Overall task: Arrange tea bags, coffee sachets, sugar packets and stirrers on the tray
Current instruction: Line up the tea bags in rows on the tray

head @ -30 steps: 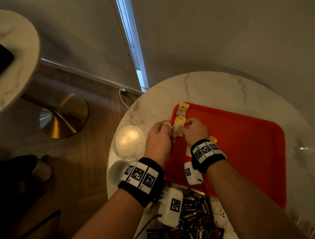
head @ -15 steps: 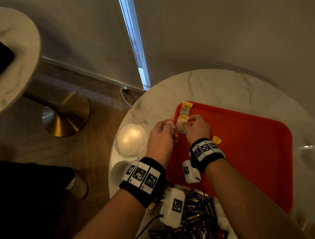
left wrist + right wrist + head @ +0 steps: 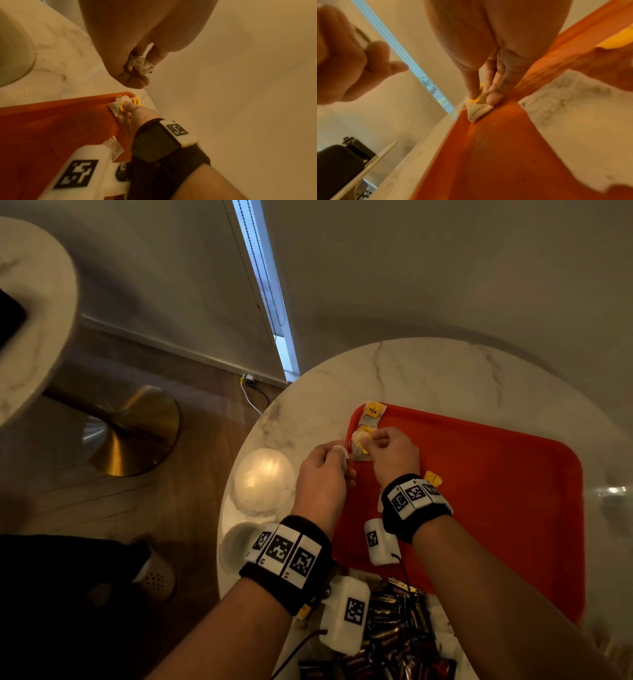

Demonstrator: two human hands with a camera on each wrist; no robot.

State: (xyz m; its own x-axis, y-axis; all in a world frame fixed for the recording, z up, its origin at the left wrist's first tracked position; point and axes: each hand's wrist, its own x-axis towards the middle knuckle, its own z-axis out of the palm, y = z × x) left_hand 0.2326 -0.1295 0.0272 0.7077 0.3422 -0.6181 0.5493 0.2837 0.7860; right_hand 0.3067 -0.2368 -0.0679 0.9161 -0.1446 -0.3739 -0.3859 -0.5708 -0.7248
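Observation:
A red tray (image 3: pixel 496 494) lies on the round marble table (image 3: pixel 428 371). One tea bag with a yellow TEA tag (image 3: pixel 372 411) lies at the tray's far left corner. Just below it my right hand (image 3: pixel 390 451) pinches a second tea bag (image 3: pixel 360 447) (image 3: pixel 477 109) against the tray floor (image 3: pixel 496 155). My left hand (image 3: pixel 325 474), beside the tray's left edge, holds a crumpled tea bag (image 3: pixel 140 65) in curled fingers. A third tea bag (image 3: pixel 114 147) lies under my right wrist, its yellow tag (image 3: pixel 432 477) beside the wristband.
A pile of dark sachets (image 3: pixel 394 628) sits at the table's near edge. A glowing dome lamp (image 3: pixel 263 484) and a small cup (image 3: pixel 236 546) stand left of the tray. A second table with a brass base (image 3: pixel 133 433) stands at far left.
My right hand has shifted slightly toward the tray's far left corner with its tea bag. My left hand stays beside it, still holding its tea bag.

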